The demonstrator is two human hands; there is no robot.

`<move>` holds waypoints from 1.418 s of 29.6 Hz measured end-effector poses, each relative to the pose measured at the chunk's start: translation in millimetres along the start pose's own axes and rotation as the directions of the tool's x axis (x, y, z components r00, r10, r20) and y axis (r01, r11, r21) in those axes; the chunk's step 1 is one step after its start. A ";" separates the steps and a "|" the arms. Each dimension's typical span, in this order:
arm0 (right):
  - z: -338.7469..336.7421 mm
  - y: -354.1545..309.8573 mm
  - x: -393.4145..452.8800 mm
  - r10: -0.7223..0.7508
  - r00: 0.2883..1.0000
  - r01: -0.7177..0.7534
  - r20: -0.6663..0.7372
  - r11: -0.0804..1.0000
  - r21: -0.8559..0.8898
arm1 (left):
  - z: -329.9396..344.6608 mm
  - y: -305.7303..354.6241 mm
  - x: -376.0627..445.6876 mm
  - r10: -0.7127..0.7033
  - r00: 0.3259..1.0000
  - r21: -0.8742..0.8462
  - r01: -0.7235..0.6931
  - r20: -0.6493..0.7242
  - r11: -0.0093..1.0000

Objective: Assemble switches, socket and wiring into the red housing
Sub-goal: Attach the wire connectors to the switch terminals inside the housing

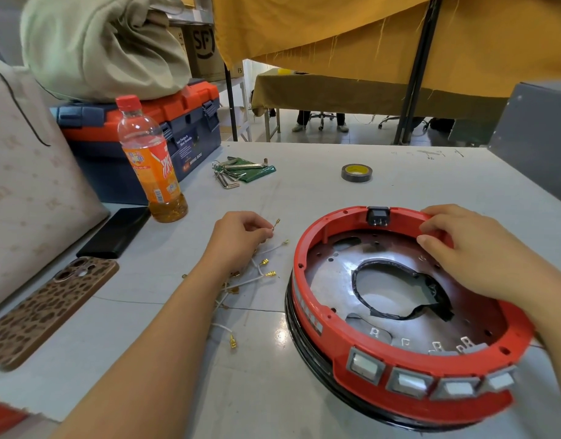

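Pinching wire (274, 225), right hand (466, 255) gripping housing (406, 359)

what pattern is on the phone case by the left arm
Leopard-style brown spots on the phone case, clearest in the head view.

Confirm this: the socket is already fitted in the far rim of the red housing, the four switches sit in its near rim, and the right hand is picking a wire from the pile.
One slip: the head view shows the left hand pinching a wire from the pile. The right hand grips the rim of the red housing. The socket in the far rim and the four switches in the near rim are as stated.
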State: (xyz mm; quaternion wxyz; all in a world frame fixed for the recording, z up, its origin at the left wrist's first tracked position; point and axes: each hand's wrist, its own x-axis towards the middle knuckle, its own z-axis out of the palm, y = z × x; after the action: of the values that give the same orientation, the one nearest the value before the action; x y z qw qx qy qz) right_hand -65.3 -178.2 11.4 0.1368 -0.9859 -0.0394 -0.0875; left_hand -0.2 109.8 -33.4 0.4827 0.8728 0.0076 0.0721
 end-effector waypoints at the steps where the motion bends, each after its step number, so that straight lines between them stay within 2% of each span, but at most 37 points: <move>1: -0.1 -0.2 -0.2 0.002 1.000 -0.002 0.001 1.000 0.000 | 0.6 0.1 0.2 0.006 1.000 0.002 -0.006 -0.010 1.000; 4: 0.0 -0.7 -0.6 0.005 1.000 -0.005 0.003 1.000 0.000 | 1.7 2.7 -0.3 0.056 0.997 -0.041 -0.058 -0.045 0.997; 6: 0.1 -0.6 -0.6 0.006 1.000 -0.006 0.002 1.000 -0.002 | 1.9 7.6 -1.7 0.113 0.992 -0.130 -0.120 -0.059 0.984; 10: 0.6 -0.3 -0.2 0.011 1.000 -0.011 -0.003 1.000 0.000 | 0.0 21.4 -8.1 0.248 0.959 -0.342 -0.281 -0.138 0.897; 12: 1.3 -0.5 0.0 0.012 1.000 -0.012 -0.006 1.000 0.001 | -1.6 25.1 -10.1 0.271 0.951 -0.420 -0.309 -0.151 0.853; 24: 0.2 -0.2 -0.7 0.011 1.000 -0.011 0.004 1.000 -0.007 | -0.6 25.9 -14.2 0.259 0.963 -0.653 -0.148 0.077 0.743; 32: 0.0 -1.2 -1.2 0.010 1.000 -0.010 0.005 1.000 -0.014 | -3.0 27.1 -18.6 0.312 0.907 -0.845 0.082 0.284 0.529; 35: 0.3 -1.2 -1.6 0.013 1.000 -0.012 0.005 1.000 -0.011 | -1.6 28.1 -18.5 0.305 0.908 -0.847 0.093 0.288 0.524; 42: -0.4 -1.5 -1.2 0.013 1.000 -0.013 0.004 1.000 -0.013 | 0.4 29.1 -18.2 0.285 0.926 -0.790 0.021 0.246 0.612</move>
State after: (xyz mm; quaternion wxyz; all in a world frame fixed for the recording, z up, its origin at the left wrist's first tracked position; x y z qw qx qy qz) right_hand -66.7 -177.0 12.0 0.1307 -0.9872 -0.0326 -0.0849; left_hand -19.8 92.4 -11.2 0.7995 0.5721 -0.1754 -0.0513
